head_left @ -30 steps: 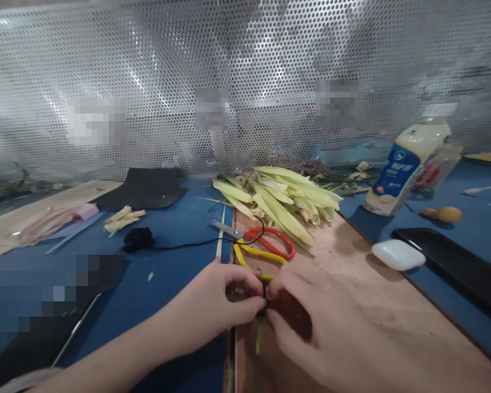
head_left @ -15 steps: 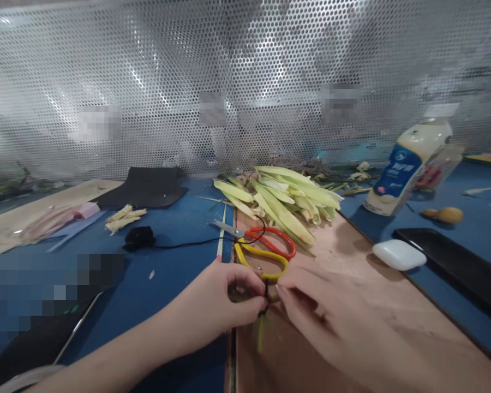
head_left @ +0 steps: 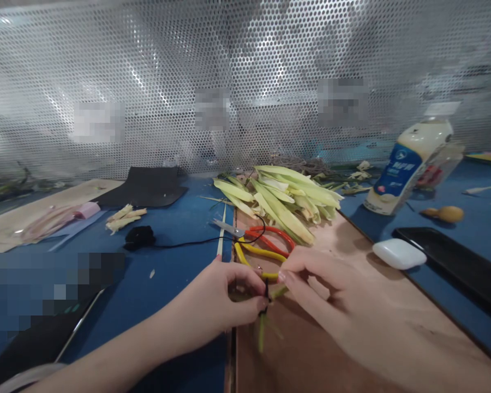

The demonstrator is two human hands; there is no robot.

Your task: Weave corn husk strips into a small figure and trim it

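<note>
My left hand (head_left: 219, 300) pinches a small bundle of green husk strips (head_left: 262, 333) between thumb and fingers. Black thread (head_left: 266, 289) is wound around the bundle, and strip ends hang below it. The thumb and fingertips of my right hand (head_left: 335, 300) are closed at the end of a short green strip (head_left: 279, 292) that sticks out to the right. Just beyond both hands lie scissors (head_left: 242, 256) with one yellow and one red handle. A loop of black thread passes over them and runs left to a black ball of thread (head_left: 139, 237).
Pale green corn husks (head_left: 284, 202) are heaped on the wooden board (head_left: 303, 349). To the right stand a milky drink bottle (head_left: 405, 164), a white case (head_left: 399, 254) and a black phone (head_left: 454, 267). Left are a black sheet (head_left: 147, 185) and husk scraps (head_left: 125, 218). Perforated metal screens the back.
My right hand has moved slightly up, its fingertips now at the raised green strip. My left hand keeps its pinch in the same place.
</note>
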